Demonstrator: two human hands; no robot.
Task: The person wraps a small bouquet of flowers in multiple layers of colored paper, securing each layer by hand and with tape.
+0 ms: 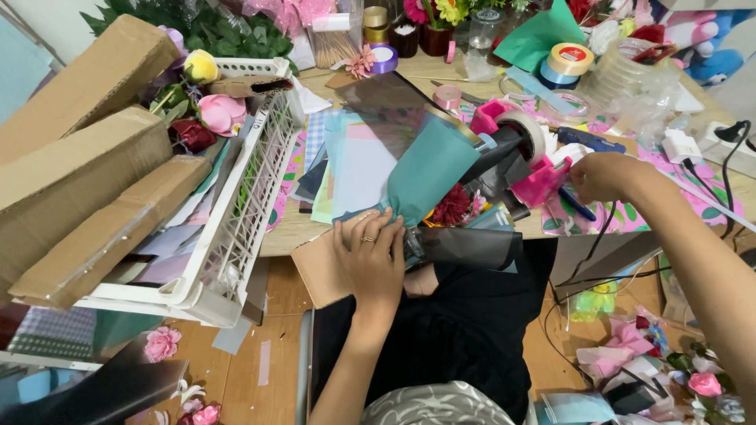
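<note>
Head view: left hand [372, 260] grip clasps teal-wrapped bouquet [429, 169]; right hand [602, 176] grip pinches tape [523, 132].

Left hand [370, 256] grips the teal-wrapped bouquet [429, 169]; right hand [602, 175] touches the pink tape dispenser [524, 153]
</note>
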